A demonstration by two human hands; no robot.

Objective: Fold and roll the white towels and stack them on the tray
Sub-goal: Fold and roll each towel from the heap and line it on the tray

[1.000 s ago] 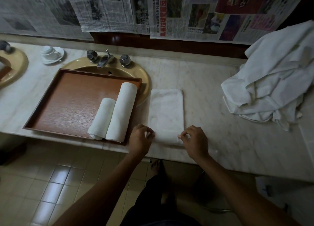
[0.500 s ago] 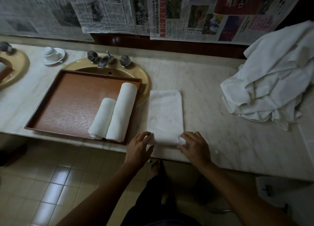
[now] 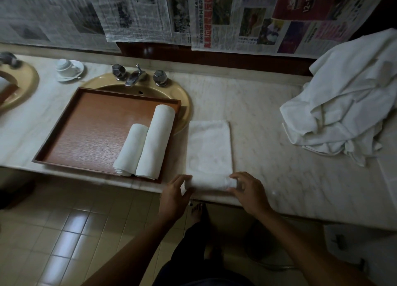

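From the head view, a folded white towel (image 3: 209,148) lies flat on the marble table (image 3: 279,171), just right of the tray (image 3: 90,131), its near end turned up into a short roll at the table's front edge. The left hand (image 3: 175,194) cups the roll's left end, its grip loosely curled with the thumb on top and fingers against the cloth. The right hand (image 3: 249,191) holds the right end, its grip likewise bent round the roll, fingertips pressing on the towel. Two rolled towels (image 3: 150,144) lie side by side in the tray's right part, touching each other, the right one longer. The tray rests partly over a yellow sink (image 3: 184,105) with a tap (image 3: 134,78) behind it. A heap of loose towels (image 3: 343,113) sits at the table's far right, well apart from the hands. A cup and saucer (image 3: 68,69) stand near the back left, and newspaper (image 3: 150,15) hangs along the wall.
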